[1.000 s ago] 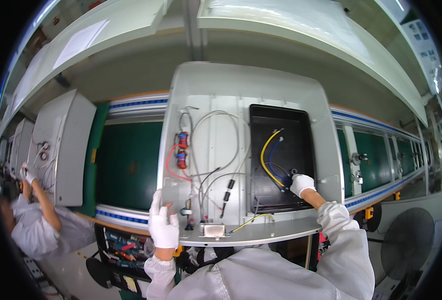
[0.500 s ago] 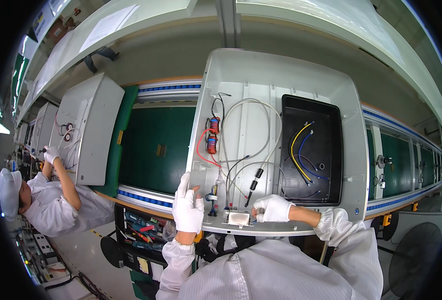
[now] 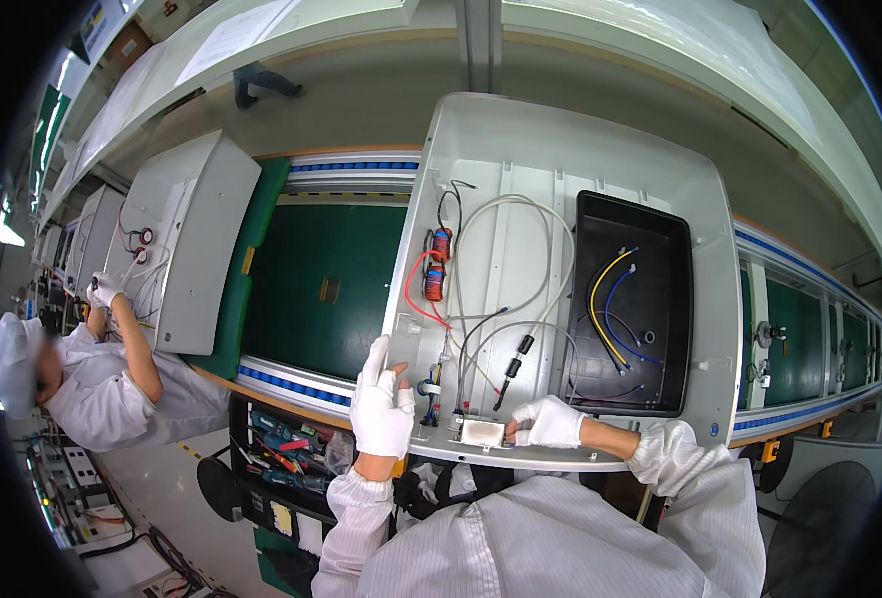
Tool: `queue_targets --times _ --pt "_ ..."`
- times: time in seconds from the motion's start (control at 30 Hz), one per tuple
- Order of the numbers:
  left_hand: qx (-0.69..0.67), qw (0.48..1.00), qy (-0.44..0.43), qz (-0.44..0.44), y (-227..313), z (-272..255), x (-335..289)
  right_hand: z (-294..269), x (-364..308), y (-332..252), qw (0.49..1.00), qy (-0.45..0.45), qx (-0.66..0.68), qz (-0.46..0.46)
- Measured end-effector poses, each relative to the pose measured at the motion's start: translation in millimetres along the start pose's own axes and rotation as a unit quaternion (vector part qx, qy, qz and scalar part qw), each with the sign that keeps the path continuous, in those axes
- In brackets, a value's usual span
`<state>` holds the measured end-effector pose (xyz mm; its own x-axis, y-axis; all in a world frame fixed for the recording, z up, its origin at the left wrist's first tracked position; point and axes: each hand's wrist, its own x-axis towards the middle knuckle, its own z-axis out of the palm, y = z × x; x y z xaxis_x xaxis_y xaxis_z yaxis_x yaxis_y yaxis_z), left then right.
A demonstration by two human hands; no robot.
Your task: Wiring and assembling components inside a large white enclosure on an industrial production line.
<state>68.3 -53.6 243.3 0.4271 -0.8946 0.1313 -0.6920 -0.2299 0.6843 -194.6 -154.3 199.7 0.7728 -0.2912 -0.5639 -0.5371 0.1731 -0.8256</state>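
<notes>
A large light grey metal enclosure [image 3: 506, 299] lies open in front of me. My left hand [image 3: 381, 411], in a white glove with some fingertips bare, rests at its near left edge, fingers spread and holding nothing visible. My gloved right hand [image 3: 551, 424] is closed at the right end of a small silver metal box [image 3: 483, 432] on the near wall; what its fingers pinch is hidden. Between the hands are a small wired part [image 3: 429, 387] and a black cable [image 3: 512, 370] with two cylindrical sleeves. Two red-and-blue wound coils [image 3: 434, 282] with a red wire lie farther back.
A black tray [image 3: 586, 299] inside the enclosure holds yellow and blue cables [image 3: 608, 299]. Around the enclosure runs a roller conveyor with green boards [image 3: 326, 269]. At left, another person [image 3: 112, 384] works at a similar enclosure [image 3: 202, 259]. A tool drawer [image 3: 287, 448] sits below the conveyor.
The whole view has shifted slightly, so the enclosure appears a little farther right. Both my hands keep nearly the same places, the right one still at the silver box.
</notes>
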Motion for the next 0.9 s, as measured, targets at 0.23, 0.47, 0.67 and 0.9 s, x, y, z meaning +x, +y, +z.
queue_targets --times 0.23,0.47,0.67,0.9 --pt "-0.011 1.0 -0.003 -0.025 -1 1 0 4 -1 -2 0.987 0.039 -0.138 -0.076" --pt "-0.003 1.0 0.023 -0.019 4 0 1 -5 -7 0 0.986 -0.01 -0.138 -0.088" --pt "0.014 1.0 0.02 -0.008 3 0 2 -8 -13 15 0.977 -0.017 -0.108 -0.185" --pt "0.047 0.997 0.049 0.046 2 1 3 -15 -18 19 0.932 -0.033 -0.263 -0.247"
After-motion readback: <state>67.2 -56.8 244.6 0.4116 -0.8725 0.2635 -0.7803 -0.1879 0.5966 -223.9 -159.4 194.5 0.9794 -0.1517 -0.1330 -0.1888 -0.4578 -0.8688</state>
